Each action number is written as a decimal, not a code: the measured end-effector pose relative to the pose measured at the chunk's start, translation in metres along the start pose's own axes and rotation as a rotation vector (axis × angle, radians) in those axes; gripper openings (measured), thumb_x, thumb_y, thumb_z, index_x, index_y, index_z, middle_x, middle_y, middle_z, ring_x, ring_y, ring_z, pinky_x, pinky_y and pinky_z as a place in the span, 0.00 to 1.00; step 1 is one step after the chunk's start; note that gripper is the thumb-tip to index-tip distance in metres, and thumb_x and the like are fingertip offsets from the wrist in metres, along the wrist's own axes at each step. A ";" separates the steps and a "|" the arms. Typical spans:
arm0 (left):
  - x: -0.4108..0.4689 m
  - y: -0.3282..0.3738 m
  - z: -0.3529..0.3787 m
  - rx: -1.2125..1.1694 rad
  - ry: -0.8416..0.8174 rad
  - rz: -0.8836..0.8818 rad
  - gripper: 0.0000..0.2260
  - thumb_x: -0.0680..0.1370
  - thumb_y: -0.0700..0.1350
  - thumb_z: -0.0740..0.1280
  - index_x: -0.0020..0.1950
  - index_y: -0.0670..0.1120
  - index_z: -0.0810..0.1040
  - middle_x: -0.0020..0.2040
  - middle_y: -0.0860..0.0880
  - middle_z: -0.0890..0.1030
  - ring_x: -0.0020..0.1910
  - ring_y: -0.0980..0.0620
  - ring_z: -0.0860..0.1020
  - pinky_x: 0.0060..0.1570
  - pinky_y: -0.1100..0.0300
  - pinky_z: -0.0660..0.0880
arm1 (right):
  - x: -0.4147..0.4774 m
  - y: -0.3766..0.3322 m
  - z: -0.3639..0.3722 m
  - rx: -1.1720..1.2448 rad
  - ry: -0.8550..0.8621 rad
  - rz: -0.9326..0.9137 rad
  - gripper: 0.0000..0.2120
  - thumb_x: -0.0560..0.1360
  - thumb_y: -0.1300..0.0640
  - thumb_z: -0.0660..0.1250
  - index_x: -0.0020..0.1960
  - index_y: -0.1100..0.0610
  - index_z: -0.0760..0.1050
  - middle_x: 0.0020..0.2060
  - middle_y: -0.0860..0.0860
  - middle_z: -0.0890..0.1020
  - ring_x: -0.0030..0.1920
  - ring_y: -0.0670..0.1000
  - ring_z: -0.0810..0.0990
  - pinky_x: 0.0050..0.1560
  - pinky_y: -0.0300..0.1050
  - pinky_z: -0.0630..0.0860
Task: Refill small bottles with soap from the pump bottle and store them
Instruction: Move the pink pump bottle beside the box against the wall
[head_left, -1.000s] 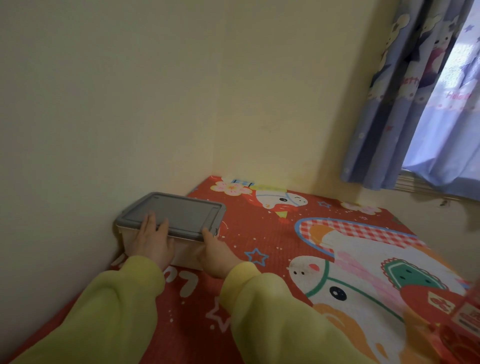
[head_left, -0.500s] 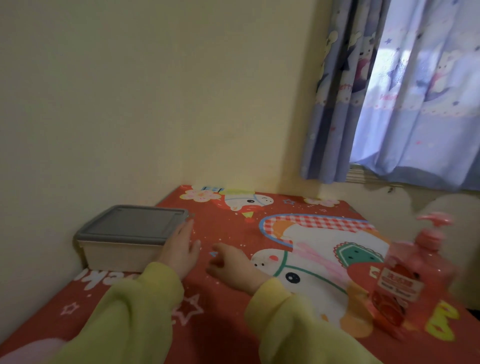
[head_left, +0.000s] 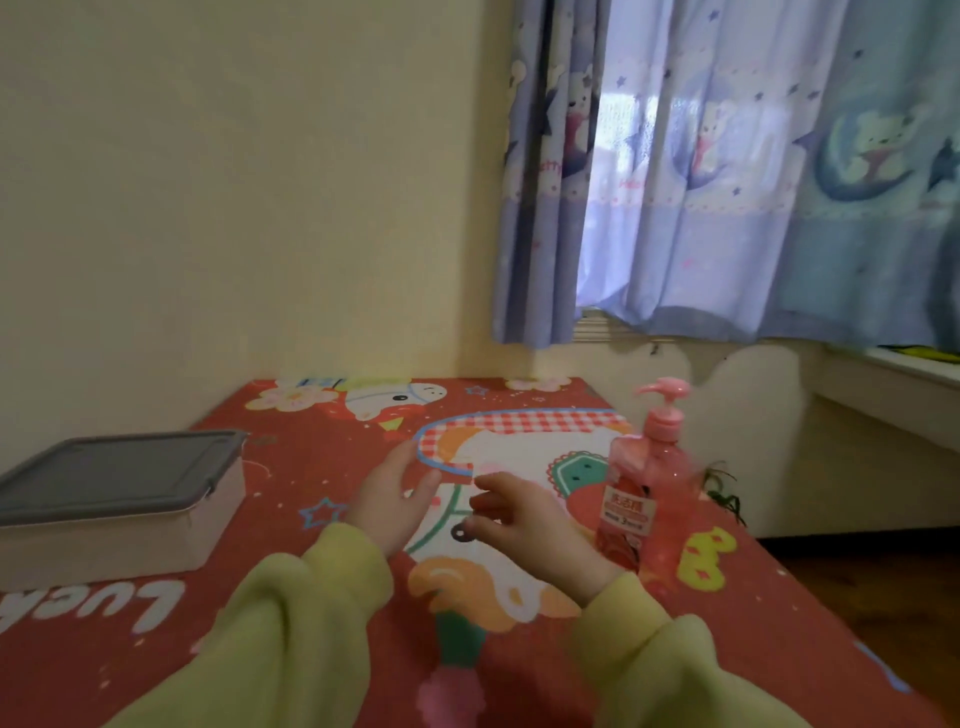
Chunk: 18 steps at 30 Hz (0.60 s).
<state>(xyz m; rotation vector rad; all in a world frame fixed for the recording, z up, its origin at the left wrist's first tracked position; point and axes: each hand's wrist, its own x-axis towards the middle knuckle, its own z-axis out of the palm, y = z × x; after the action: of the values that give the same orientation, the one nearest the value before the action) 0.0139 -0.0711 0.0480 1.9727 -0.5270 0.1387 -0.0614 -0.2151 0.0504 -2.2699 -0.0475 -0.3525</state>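
A pink pump bottle (head_left: 655, 483) of soap stands upright on the red cartoon mat (head_left: 291, 467), right of centre. A shallow beige box with a grey lid (head_left: 111, 496) sits shut at the left by the wall. My left hand (head_left: 387, 499) hovers over the mat's middle with relaxed fingers and holds nothing. My right hand (head_left: 524, 525) is beside it, fingers loosely curled and empty, a short way left of the pump bottle. No small bottles are in view.
A cream wall runs behind and to the left. Blue cartoon curtains (head_left: 727, 171) hang at the back right over a window. The mat's right edge drops to a wooden floor (head_left: 883, 597). A white ledge (head_left: 893, 384) juts out at the far right.
Both hands have left the lidded box and moved right over the mat toward the pump bottle. The view has turned right, bringing the bottle fully into sight.
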 end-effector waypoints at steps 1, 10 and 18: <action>0.001 0.004 0.009 -0.002 -0.022 0.011 0.23 0.78 0.42 0.63 0.72 0.43 0.63 0.70 0.44 0.69 0.71 0.47 0.66 0.69 0.52 0.65 | -0.003 0.004 -0.009 0.008 0.016 -0.002 0.24 0.75 0.57 0.67 0.69 0.59 0.67 0.60 0.55 0.78 0.50 0.43 0.76 0.48 0.25 0.72; 0.009 0.036 0.082 0.001 -0.189 0.073 0.24 0.78 0.44 0.61 0.74 0.45 0.59 0.74 0.46 0.64 0.73 0.49 0.63 0.70 0.49 0.63 | -0.026 0.031 -0.071 0.017 0.252 0.025 0.23 0.73 0.60 0.70 0.66 0.62 0.70 0.56 0.57 0.80 0.54 0.47 0.79 0.59 0.41 0.75; 0.017 0.053 0.131 -0.037 -0.349 0.050 0.26 0.79 0.49 0.60 0.75 0.45 0.56 0.75 0.46 0.61 0.74 0.49 0.61 0.71 0.56 0.60 | -0.042 0.053 -0.103 -0.047 0.570 0.046 0.08 0.73 0.58 0.69 0.52 0.54 0.76 0.40 0.41 0.77 0.41 0.38 0.76 0.43 0.31 0.74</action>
<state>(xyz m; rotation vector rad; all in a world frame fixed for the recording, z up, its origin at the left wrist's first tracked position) -0.0109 -0.2106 0.0381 1.9572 -0.7987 -0.1873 -0.1188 -0.3234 0.0647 -2.1318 0.3081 -0.9674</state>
